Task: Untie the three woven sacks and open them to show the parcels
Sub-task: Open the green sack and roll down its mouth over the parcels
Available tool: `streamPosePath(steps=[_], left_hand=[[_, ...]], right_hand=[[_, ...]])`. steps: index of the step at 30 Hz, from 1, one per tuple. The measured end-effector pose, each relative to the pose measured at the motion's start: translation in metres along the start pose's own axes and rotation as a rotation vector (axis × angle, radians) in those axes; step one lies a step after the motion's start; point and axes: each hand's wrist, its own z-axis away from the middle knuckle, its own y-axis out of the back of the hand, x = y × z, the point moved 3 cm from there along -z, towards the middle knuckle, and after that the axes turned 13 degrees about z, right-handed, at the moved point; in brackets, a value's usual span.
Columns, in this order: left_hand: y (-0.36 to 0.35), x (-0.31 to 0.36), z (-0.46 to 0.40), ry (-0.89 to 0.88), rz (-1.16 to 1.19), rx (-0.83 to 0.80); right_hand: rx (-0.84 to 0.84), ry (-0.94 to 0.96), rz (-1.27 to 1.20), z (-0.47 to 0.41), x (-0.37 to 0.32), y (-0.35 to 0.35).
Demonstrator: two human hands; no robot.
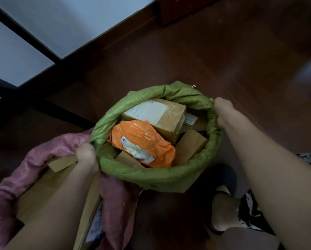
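Two sacks stand open on the floor, both hands gripping the rolled rim of the green sack (151, 175).

Left hand (87, 156) clamps its fingers on the rim's near-left side, beside the pink sack (42, 156); right hand (221, 112) clamps on the far-right side, holding the mouth wide. Inside show an orange parcel (142, 141) and a labelled cardboard box (156, 116) above other brown boxes; the pink sack, touching the green one at the person's left, also shows boxes. Only two sacks are visible, so a third likely remains. Risk, as a judgement: the rolled rim may unroll and slump back over the parcels if released loosely, or an uneven downward pull could tip the sack and spill the top-lying orange parcel.
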Motion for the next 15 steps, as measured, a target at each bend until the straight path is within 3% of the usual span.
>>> streamPosePath(steps=[2, 4, 6, 8, 10, 15], left_hand=[[-0.003, 0.005, -0.008, -0.078, -0.244, 0.003], [-0.004, 0.015, -0.008, -0.19, -0.451, 0.062], [-0.008, 0.03, 0.0, -0.458, -0.541, 0.103], [-0.02, 0.042, 0.013, -0.804, -0.599, -0.02], [-0.035, 0.052, 0.02, -0.989, -0.649, -0.157], [-0.067, 0.065, 0.009, -1.024, -0.576, -0.235]], right_hand=[[0.015, -0.046, 0.064, -0.007, -0.002, -0.002], [0.11, 0.021, 0.288, -0.01, -0.008, -0.003], [0.233, 0.308, 0.436, -0.003, -0.019, -0.01], [0.323, 0.656, 0.456, 0.013, -0.023, -0.019], [0.278, 0.91, 0.541, 0.025, -0.021, -0.03], [0.138, 1.047, 0.767, 0.021, -0.024, -0.036]])
